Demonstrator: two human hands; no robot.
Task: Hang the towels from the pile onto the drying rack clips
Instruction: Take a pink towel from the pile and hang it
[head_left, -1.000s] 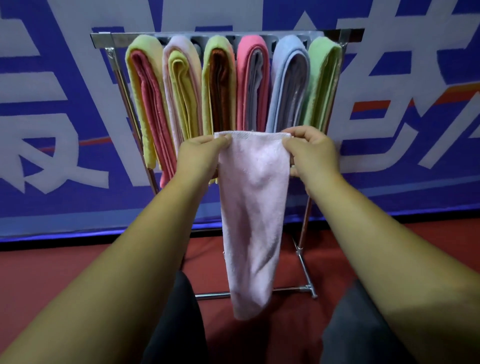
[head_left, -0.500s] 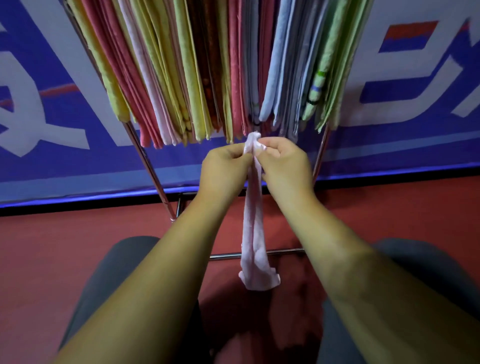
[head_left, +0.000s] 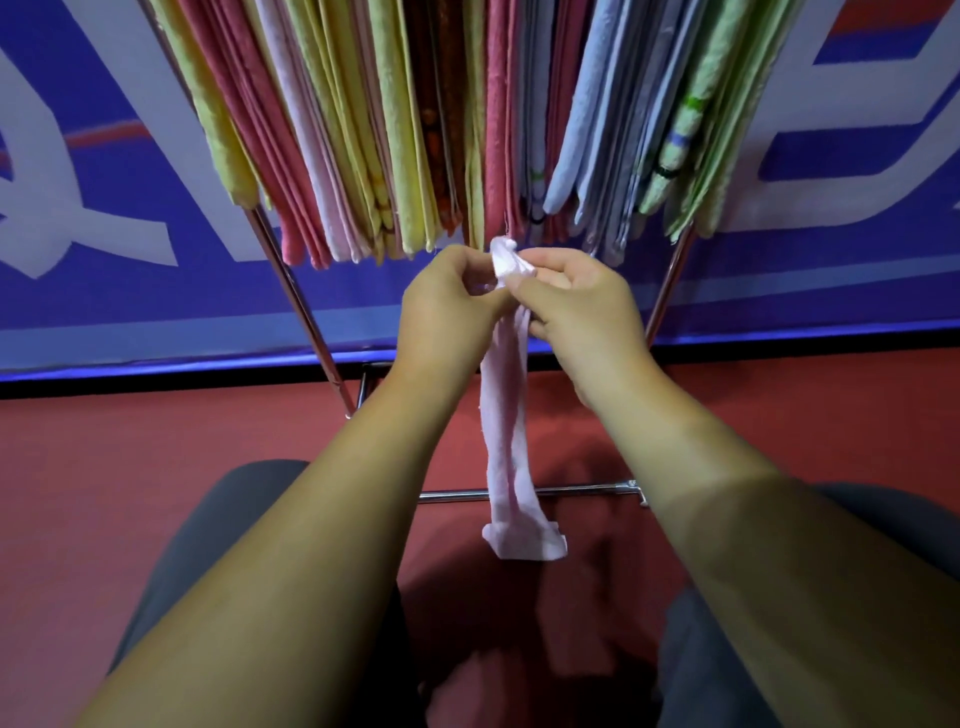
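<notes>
Fig.: we face a blue banner (head_left: 104, 291) w/ white lettering, above a matte red floor (head_left: 156, 431). The chrome-tube drying rack (head_left: 296, 301) carries fluffy terry towels (head_left: 405, 130) in narrow folded strips: yellow, pink, blue, green. Just below their hems hangs our pale-pink towel (head_left: 506, 431), gathered into a limp rope. L hand (head_left: 447, 312) & R hand (head_left: 576, 306) both pinch its bunched top.
</notes>
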